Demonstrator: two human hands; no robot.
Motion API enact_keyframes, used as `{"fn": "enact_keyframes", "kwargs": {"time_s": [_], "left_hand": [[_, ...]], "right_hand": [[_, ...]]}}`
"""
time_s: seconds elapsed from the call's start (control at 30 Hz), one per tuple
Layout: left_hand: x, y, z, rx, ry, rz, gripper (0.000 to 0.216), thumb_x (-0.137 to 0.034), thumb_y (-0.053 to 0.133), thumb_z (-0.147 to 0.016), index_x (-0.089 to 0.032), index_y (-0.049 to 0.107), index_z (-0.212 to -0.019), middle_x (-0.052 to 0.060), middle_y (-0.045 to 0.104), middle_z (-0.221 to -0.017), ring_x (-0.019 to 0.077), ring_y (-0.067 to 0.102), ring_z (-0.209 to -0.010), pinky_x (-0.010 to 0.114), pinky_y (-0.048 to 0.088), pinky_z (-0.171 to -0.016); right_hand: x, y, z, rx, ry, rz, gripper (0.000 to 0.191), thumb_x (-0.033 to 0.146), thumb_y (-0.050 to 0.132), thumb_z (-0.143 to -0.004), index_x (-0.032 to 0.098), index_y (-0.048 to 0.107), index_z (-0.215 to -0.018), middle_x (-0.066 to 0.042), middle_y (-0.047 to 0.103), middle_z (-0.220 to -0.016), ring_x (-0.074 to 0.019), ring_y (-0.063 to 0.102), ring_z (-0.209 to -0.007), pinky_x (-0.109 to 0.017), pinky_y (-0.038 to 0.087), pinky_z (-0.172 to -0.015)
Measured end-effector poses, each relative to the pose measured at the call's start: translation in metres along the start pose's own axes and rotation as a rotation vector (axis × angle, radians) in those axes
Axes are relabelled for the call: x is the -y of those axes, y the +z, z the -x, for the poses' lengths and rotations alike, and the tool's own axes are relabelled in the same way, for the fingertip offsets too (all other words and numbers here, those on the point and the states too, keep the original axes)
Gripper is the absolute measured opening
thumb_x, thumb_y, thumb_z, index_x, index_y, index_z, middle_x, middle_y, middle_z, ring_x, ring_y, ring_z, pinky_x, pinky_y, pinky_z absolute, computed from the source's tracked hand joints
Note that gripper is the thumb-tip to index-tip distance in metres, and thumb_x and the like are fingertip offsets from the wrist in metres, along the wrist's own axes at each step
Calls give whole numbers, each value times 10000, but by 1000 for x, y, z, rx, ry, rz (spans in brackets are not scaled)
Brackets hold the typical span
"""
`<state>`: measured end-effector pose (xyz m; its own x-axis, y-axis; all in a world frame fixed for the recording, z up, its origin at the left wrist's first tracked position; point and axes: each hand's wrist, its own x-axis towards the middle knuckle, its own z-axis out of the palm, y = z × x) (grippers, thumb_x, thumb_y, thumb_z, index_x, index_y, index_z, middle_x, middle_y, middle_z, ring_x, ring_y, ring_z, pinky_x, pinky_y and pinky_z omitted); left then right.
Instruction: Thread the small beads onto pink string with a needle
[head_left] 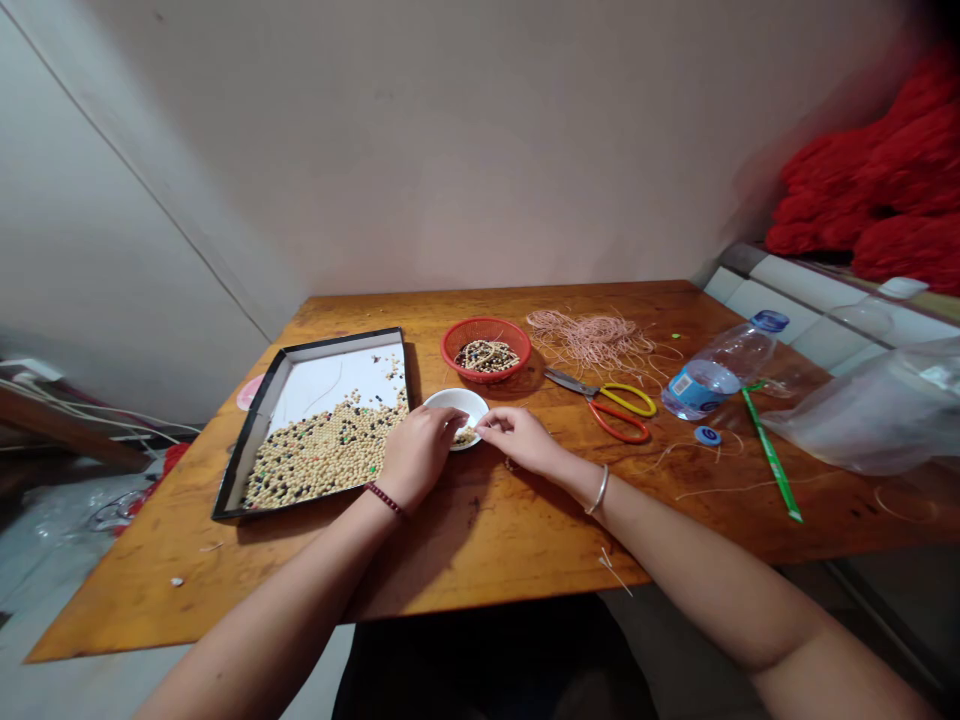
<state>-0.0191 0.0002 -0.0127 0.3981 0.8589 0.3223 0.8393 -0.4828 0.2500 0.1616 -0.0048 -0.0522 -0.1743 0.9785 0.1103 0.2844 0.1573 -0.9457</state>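
Note:
A small white bowl (474, 399) with a few pale beads (465, 436) in it stands on the wooden table. Over its left side my left hand (421, 445) is closed, fingertips pinched together. My right hand (521, 438) makes a pinch at the bowl's right rim, thumb against forefinger. Whatever either pinch holds is too small to make out. Left of the bowl, a black-edged tray (319, 368) carries a spread of cream beads (322, 450) mixed with dark and a few green ones. Behind the bowl sits a red plastic basket (487, 329) with strung beads (489, 356) inside.
Scissors (600, 392) with yellow and orange handles lie right of the bowl, below a tangle of pink cord (589, 338). Farther right are a plastic bottle (705, 385), its blue cap (707, 436), a green strip (772, 455) and a clear plastic bag (870, 410).

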Motion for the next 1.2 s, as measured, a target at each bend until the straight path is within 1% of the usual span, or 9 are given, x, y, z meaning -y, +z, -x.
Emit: {"fn": "enact_keyframes", "kwargs": {"time_s": [0.23,0.43,0.53,0.63,0.8,0.9,0.97,1.07,1.2], "left_hand": [[-4,-6,-8,31,0,536,346,-433,478,-918,-186,714,-974,57,726,-953,181,649,-822,272,483,-744],[-7,-6,-9,-31,-32,663,296,-428,567,-870,-176,715,-915,48,727,-918,158,648,-775,248,484,-697],[-6,-4,-6,-175,-1,582,242,-388,579,-874,-186,705,-919,38,720,-865,134,615,-692,242,468,-637],[-5,-3,-3,-309,175,358,176,-323,575,-887,-205,705,-878,33,710,-850,147,587,-733,271,463,-693],[-6,-3,4,-264,370,105,197,-251,512,-923,-246,709,-923,38,691,-938,168,548,-850,286,450,-763],[-9,-5,5,-200,348,91,219,-273,489,-935,-267,696,-1005,41,680,-981,171,549,-887,289,452,-794],[-11,-6,5,-187,277,60,241,-310,489,-934,-261,670,-1085,53,676,-1013,191,552,-919,314,450,-822],[-10,-7,3,-166,113,-18,288,-333,493,-926,-218,627,-1153,77,678,-1041,232,554,-955,352,447,-829],[-4,-4,0,-50,88,-83,273,-337,528,-905,-179,636,-1100,86,685,-1043,259,573,-961,365,453,-822]], "right_hand": [[17,-6,2,-150,-47,-177,252,357,674,-729,137,685,-849,-84,716,-869,-181,643,-775,-296,484,-720],[20,-13,-1,-178,-42,-265,234,368,618,-775,152,705,-796,-66,717,-813,-183,641,-811,-325,470,-827],[19,-14,-2,-225,11,-312,201,350,646,-740,154,684,-711,-47,700,-742,-168,626,-770,-316,459,-830],[22,-13,1,-125,101,-365,226,367,657,-729,146,699,-706,-42,694,-718,-156,614,-748,-301,452,-809],[29,-8,8,16,126,-465,290,423,678,-713,145,720,-784,-49,710,-795,-156,611,-770,-277,449,-736],[29,-9,8,-17,138,-504,271,416,694,-696,153,685,-764,-18,685,-736,-112,570,-647,-230,418,-602],[28,-11,7,-35,200,-522,275,433,652,-728,160,640,-763,11,646,-664,-55,418,-452,-199,289,-435],[28,-14,4,-61,234,-539,268,438,585,-765,173,560,-796,2,679,-728,-21,185,-355,-205,97,-368],[27,-14,2,-81,201,-500,250,428,558,-776,189,487,-804,-23,707,-725,-27,192,-347,-198,122,-371]]}}
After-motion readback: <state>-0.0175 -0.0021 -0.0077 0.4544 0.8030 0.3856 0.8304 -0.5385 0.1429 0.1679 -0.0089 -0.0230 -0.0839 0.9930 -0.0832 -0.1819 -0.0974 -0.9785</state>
